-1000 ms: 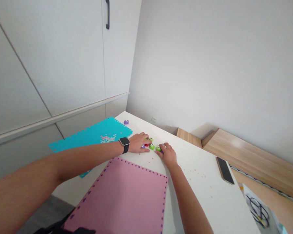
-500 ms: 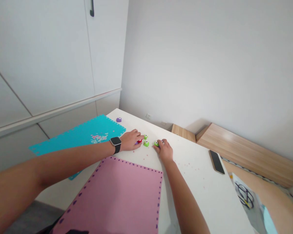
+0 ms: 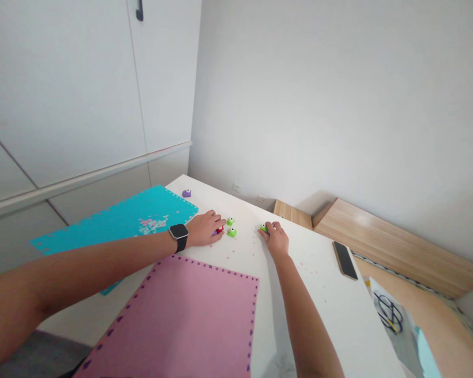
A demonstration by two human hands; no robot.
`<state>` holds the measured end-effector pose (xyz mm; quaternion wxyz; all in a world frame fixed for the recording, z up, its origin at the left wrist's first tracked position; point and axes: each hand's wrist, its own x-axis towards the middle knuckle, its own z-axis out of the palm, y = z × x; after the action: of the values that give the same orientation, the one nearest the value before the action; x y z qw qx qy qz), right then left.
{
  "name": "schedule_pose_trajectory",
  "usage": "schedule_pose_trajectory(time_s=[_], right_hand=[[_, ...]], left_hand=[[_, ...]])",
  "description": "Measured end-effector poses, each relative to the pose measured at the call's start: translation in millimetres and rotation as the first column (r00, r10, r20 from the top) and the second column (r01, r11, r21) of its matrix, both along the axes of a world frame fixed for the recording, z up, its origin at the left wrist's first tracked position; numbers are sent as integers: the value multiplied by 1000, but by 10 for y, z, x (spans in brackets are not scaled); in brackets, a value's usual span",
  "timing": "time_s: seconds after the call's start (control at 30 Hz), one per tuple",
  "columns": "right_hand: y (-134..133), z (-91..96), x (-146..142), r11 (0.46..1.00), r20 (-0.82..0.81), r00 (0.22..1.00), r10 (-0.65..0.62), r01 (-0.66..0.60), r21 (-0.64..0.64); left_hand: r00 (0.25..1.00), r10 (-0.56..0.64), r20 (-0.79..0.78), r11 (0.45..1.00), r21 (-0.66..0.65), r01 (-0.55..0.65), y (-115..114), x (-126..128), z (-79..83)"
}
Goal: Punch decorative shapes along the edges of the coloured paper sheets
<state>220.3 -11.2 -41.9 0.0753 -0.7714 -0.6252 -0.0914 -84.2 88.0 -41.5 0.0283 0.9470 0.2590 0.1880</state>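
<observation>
A person's left hand (image 3: 204,229), a black-strapped smartwatch (image 3: 178,236) on its wrist, rests on a white table (image 3: 311,310), fingers curled low over a small red plastic piece (image 3: 220,229); whether they grip it cannot be told. A small purple plastic piece (image 3: 215,232) sits just beside it. The right hand (image 3: 275,239) draws its fingers in narrowly on a small green plastic piece with eyes (image 3: 264,227). Two similar green pieces (image 3: 232,232) stand between the hands, while a purple heart-shaped piece (image 3: 186,193) lies well apart near the table's far corner. A teal foam sheet (image 3: 118,231) with pink flecks and a pink foam sheet (image 3: 173,320) with purple-dotted edges lie left of the hands; a black smartphone (image 3: 344,260) lies to the right.
</observation>
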Motion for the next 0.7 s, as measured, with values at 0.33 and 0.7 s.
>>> schedule_pose_trajectory(time_s=[0.33, 0.7], right_hand=[[-173, 119, 1197, 936, 56, 935, -350, 351, -23], [-340, -194, 1522, 913, 41, 914, -404, 406, -45]], left_hand=[[999, 42, 20, 999, 4, -43, 34, 39, 23], [999, 29, 14, 999, 33, -29, 2, -57, 56]])
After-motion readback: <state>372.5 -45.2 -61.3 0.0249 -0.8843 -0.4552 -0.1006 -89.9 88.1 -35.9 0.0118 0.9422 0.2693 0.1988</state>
